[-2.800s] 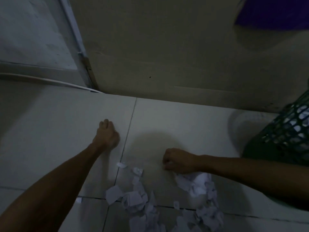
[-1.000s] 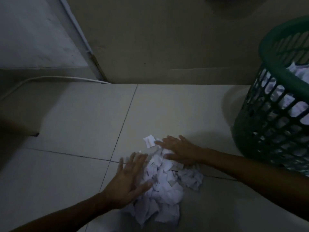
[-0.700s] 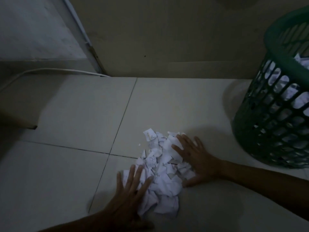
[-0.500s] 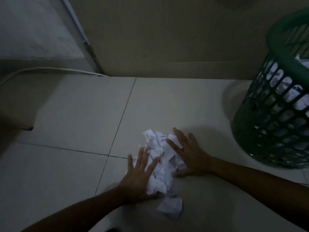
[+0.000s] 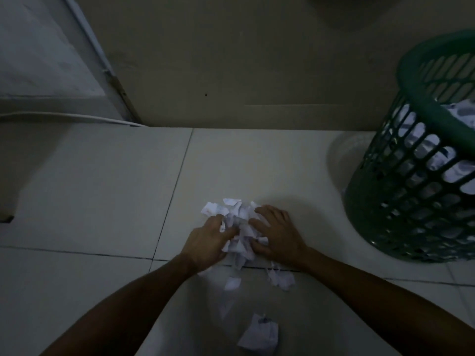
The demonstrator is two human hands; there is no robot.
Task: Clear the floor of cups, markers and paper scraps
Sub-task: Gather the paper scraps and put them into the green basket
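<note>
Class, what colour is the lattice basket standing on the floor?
Green; the basket shows in the head view, at right.

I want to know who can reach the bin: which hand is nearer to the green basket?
Right. The right hand presses the scrap pile on the side facing the green basket; the left hand is beyond the pile.

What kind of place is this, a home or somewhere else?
Probably a room indoors, perhaps a home; I can't tell for sure. It has a tiled floor, a plain wall and a green basket holding paper.
</note>
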